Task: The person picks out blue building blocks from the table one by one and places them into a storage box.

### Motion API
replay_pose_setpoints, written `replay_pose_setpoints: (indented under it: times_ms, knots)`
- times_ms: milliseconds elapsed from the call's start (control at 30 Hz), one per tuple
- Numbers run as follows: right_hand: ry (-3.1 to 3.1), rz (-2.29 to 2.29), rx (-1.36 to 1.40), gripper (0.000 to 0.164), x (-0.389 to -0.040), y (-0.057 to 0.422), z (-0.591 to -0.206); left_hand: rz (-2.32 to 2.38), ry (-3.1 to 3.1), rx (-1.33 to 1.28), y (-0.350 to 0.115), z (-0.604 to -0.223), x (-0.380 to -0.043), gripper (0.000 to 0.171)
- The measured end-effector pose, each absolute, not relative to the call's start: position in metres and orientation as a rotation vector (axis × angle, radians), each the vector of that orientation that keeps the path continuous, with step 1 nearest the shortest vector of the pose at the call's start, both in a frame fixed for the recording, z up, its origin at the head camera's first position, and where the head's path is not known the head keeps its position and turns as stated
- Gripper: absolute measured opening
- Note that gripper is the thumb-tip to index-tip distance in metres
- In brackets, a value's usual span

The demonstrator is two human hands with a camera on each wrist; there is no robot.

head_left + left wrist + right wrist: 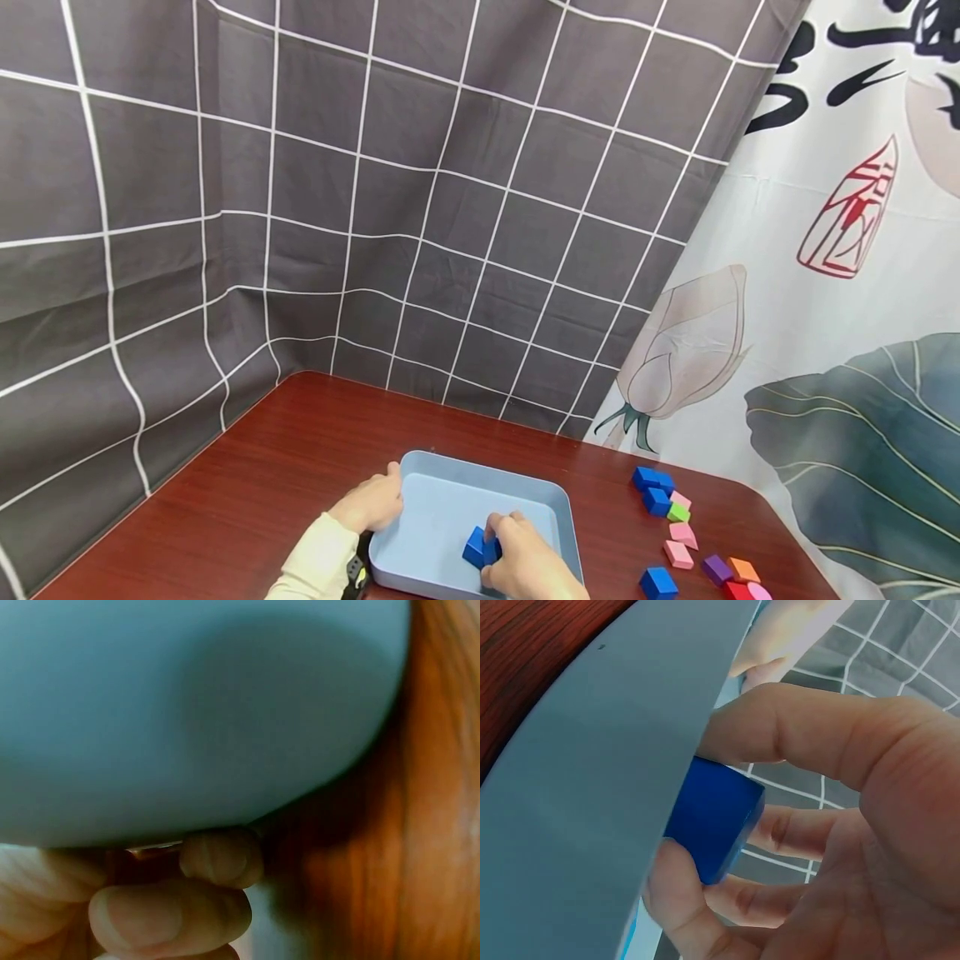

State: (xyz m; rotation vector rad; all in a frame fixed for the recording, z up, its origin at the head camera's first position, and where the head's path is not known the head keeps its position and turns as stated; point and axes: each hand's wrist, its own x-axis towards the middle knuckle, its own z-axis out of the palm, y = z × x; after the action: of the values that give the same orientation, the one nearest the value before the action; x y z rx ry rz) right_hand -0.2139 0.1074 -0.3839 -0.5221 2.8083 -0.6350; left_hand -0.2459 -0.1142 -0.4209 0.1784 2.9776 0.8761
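Note:
A light blue tray [427,500] sits on the table in the head view. My left hand [375,500] holds the tray's left side; in the left wrist view its curled fingers [142,919] lie against the tray's edge. Inside the tray, my right hand [528,558] pinches a blue block [712,814] between thumb and fingers, partly hidden behind the tray wall in the right wrist view. Another blue block [474,546] sits right beside the held one, toward the left.
Right of the tray, loose blocks lie on the red-brown table [300,450]: several blue ones [658,583], pink ones [678,555], a green one [678,512], a purple one [717,570], an orange one [744,570] and a red one [737,591]. A grey checked curtain [450,208] hangs behind.

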Motion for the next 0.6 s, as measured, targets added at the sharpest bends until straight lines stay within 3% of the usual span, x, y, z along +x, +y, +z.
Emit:
replay_pose_setpoints:
  times_ms: [600]
  knots:
    - [2.7, -0.617, -0.332, 0.027, -0.22, 0.112, -0.397, 0.893, 2.996, 0.174, -0.113, -0.421, -0.246, 0.05]
